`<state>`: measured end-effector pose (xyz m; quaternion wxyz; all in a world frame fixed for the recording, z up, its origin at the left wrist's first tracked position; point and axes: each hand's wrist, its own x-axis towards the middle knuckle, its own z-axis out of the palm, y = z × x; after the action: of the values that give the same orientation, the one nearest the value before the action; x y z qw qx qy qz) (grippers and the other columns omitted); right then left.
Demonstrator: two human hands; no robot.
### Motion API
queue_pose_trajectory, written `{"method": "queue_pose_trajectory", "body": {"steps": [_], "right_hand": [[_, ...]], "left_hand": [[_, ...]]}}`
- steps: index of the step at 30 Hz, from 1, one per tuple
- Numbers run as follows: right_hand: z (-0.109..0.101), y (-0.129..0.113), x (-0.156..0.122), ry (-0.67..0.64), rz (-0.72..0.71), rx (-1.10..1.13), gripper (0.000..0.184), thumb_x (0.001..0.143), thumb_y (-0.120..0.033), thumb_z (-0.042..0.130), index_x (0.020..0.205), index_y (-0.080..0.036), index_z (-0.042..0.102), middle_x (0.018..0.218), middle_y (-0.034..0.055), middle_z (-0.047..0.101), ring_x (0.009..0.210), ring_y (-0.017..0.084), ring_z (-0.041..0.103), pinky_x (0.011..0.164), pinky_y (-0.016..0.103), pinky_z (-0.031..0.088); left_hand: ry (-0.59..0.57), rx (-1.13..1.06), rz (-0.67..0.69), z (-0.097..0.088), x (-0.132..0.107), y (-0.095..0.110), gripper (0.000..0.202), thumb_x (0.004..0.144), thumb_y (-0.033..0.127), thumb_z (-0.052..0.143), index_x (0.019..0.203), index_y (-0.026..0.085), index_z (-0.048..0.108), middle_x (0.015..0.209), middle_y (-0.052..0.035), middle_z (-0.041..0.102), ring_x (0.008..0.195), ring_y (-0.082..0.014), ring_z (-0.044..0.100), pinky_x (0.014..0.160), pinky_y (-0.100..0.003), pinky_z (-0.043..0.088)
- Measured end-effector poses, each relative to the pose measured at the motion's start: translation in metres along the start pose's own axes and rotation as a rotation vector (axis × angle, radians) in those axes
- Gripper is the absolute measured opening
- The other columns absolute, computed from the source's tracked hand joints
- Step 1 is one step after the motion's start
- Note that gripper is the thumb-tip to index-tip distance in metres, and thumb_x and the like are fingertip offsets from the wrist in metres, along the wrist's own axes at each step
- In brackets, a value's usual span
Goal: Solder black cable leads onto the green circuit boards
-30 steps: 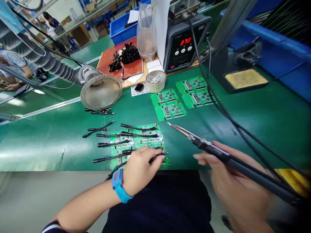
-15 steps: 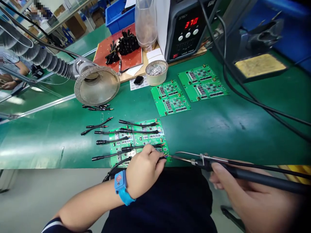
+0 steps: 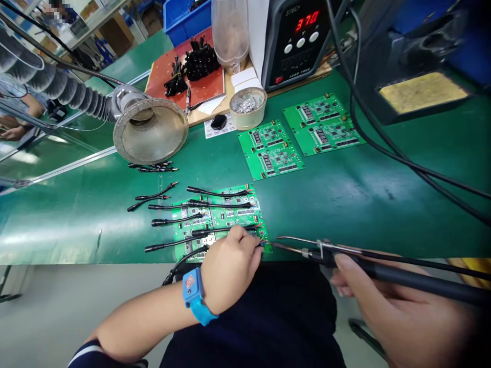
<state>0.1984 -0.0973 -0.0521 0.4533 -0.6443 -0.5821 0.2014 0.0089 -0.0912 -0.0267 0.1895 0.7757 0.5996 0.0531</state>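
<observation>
My left hand (image 3: 232, 268), with a blue strap (image 3: 199, 299) at the wrist, pinches a short black cable by its thin coloured wire ends (image 3: 264, 243). Those wires lie at the right edge of a green circuit board (image 3: 240, 220); the fingers hide most of the cable. In my right hand (image 3: 399, 301) is a soldering iron (image 3: 383, 278) with a thin metal feed tube (image 3: 303, 240) clamped along it. The iron's tip points left and sits very close to the wires; whether it touches cannot be told. Several black cables (image 3: 218, 204) lie across the boards.
Two more green board panels (image 3: 272, 158) (image 3: 326, 130) lie farther back. Behind them stand a soldering station (image 3: 295, 56) reading 370, a round tub (image 3: 248, 115) and a sponge holder (image 3: 422, 94). A fume hood (image 3: 151, 135) hangs at left; thick cords (image 3: 383, 145) cross the right.
The left fingers have closed in tighter over the cable, covering more of it. The iron stays almost in place beside the wires. The view has shifted slightly.
</observation>
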Motion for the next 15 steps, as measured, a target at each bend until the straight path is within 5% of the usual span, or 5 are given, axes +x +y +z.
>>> {"method": "queue_pose_trajectory", "body": {"steps": [7,13,15], "right_hand": [[-0.002,0.004,-0.005,-0.008,-0.037,-0.009,0.003,0.070,-0.025,0.063,0.072,-0.023,0.062,0.053,-0.0061,0.056,0.048,0.008,0.055,0.046,0.017,0.046],[-0.002,0.008,-0.011,0.053,0.248,0.082,0.010,0.067,-0.028,0.066,0.074,-0.021,0.062,0.055,-0.0035,0.057,0.045,0.010,0.053,0.043,0.021,0.045],[-0.001,0.006,-0.008,0.055,0.241,0.086,0.010,0.067,-0.028,0.066,0.072,-0.021,0.062,0.053,-0.0036,0.056,0.044,0.010,0.053,0.041,0.022,0.045]], "left_hand": [[-0.041,0.120,0.000,-0.004,0.000,0.004,0.021,0.090,0.027,0.038,0.094,0.020,0.058,0.086,-0.0030,0.053,0.063,-0.0167,0.057,0.053,-0.029,0.049],[-0.063,0.177,0.018,-0.005,-0.001,0.006,0.022,0.091,0.026,0.036,0.094,0.020,0.057,0.085,-0.0026,0.054,0.061,-0.0163,0.056,0.051,-0.029,0.047],[-0.064,0.180,0.020,-0.005,-0.001,0.007,0.022,0.091,0.026,0.037,0.093,0.020,0.057,0.085,-0.0025,0.054,0.061,-0.0159,0.056,0.051,-0.028,0.047]]}}
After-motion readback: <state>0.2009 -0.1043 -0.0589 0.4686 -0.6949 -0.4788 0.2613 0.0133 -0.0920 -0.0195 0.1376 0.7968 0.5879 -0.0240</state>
